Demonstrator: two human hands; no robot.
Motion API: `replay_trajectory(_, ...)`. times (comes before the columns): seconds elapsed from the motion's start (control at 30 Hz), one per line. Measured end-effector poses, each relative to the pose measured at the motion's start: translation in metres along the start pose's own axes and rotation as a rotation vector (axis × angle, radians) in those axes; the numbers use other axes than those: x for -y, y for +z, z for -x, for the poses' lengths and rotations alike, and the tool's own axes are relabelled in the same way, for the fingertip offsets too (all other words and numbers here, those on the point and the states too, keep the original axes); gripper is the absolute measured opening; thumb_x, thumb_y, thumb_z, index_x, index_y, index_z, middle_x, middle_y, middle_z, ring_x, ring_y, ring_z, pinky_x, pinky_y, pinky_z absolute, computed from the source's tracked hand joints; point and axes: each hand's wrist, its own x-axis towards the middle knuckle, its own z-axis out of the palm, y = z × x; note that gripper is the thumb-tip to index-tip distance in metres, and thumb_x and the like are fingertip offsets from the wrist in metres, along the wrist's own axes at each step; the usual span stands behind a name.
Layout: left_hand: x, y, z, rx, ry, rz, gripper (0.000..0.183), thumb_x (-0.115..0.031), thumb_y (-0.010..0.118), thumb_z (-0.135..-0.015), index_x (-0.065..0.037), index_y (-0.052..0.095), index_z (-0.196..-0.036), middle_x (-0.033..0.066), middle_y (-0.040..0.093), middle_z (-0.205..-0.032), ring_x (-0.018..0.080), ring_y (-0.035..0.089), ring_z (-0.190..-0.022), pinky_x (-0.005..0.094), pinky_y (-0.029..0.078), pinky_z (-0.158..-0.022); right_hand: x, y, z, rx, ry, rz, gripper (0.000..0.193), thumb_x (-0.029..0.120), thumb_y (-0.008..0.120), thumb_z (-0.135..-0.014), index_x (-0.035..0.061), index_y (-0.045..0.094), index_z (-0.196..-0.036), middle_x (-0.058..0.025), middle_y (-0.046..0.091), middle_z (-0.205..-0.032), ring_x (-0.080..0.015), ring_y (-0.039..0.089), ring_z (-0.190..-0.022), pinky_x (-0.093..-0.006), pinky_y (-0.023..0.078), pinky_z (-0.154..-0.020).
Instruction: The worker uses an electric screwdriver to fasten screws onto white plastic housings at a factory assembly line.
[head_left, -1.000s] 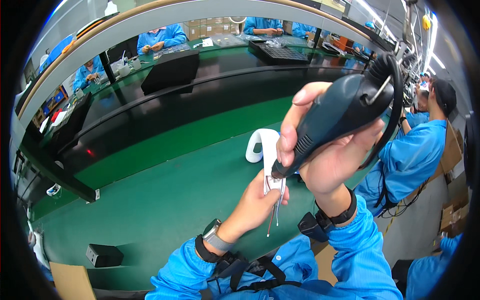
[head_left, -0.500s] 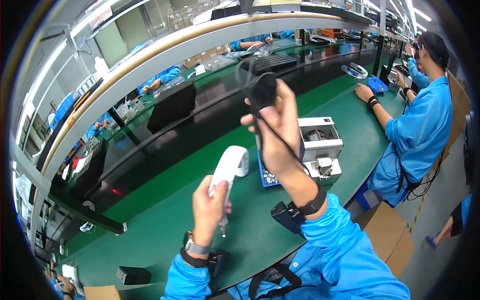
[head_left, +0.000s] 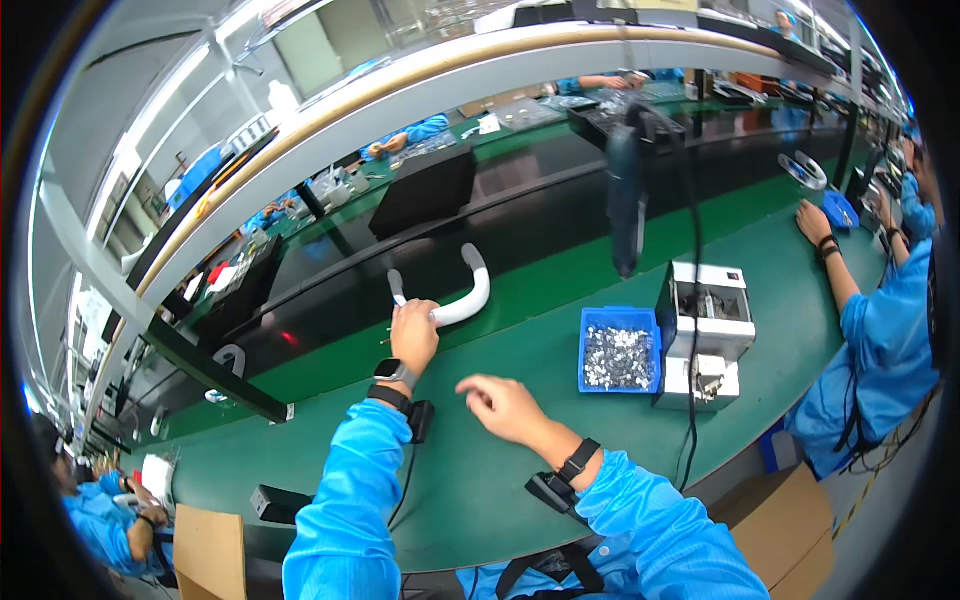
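Note:
A white U-shaped neck massager [head_left: 466, 306] with grey pads on its ends is gripped in my left hand [head_left: 414, 334], over the green bench near the conveyor. My fingers wrap one arm of it, and a thin piece sticks out beside them, too small to make out. My right hand [head_left: 506, 410] is empty, to the right and nearer me, its thumb and forefinger apart and pointing left. A dark electric screwdriver [head_left: 626, 205], blurred, hangs from above beyond my right hand and touches neither hand.
A blue tray [head_left: 620, 314] of small metal parts stands right of my hands, against a white screw-feeder machine [head_left: 680, 382]. A black cable [head_left: 694, 240] hangs before the machine. A black block [head_left: 278, 504] lies at the lower left. Beyond runs the dark conveyor [head_left: 540, 245]; a co-worker [head_left: 885, 310] stands at right.
My right hand has let go of the screwdriver, which now hangs free, and has come down left toward the bench. My left hand has moved the massager farther away and turned it, ends pointing away.

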Motion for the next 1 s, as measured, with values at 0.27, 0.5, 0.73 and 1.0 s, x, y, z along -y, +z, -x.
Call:
replay_trajectory(0.27,-0.062,0.004,0.067,-0.127,-0.188,0.36,0.031,-0.003,0.061,-0.08,-0.01,0.067,-0.109,0.0155,0.059,-0.128,0.0374,0.049,-0.127,0.0485,0.037,-0.107,-0.024,0.01,-0.002,0.082,0.198,-0.079,0.016,0.008,0.057,-0.092,-0.0002,0.068,-0.1,-0.0081,0.07,-0.077,-0.0122,0.066,-0.067,-0.0282,0.054,-0.063)
replay_trajectory(0.5,-0.07,-0.105,0.188,-0.252,-0.395,0.278,0.022,-0.006,0.061,-0.085,-0.01,0.069,-0.105,0.0137,0.061,-0.126,0.0344,0.051,-0.124,0.045,0.04,-0.105,-0.021,0.009,-0.004,0.07,0.312,-0.309,0.016,0.006,0.054,-0.095,-0.0005,0.069,-0.095,-0.0051,0.066,-0.074,-0.0095,0.063,-0.068,-0.0239,0.051,-0.061)
replay_trajectory(0.73,-0.02,-0.197,0.274,-0.812,-0.528,-0.001,0.026,0.01,0.052,-0.08,-0.001,0.061,-0.1,0.0113,0.059,-0.112,0.0242,0.055,-0.108,0.0345,0.044,-0.095,-0.013,0.009,-0.004,0.094,0.311,-0.268,0.017,0.006,0.054,-0.094,0.0001,0.069,-0.094,-0.0039,0.065,-0.072,-0.0085,0.059,-0.062,-0.0238,0.05,-0.058)
replay_trajectory(1.0,0.052,-0.188,0.336,-1.09,-0.981,0.16,0.093,0.005,0.067,-0.079,-0.002,0.011,-0.153,0.0162,0.042,-0.14,0.0252,0.041,-0.129,0.0352,0.033,-0.108,-0.012,0.006,-0.004,0.075,0.271,-0.332,0.016,0.004,0.052,-0.095,-0.001,0.068,-0.095,-0.0043,0.065,-0.074,-0.0084,0.059,-0.062,-0.0228,0.049,-0.058)
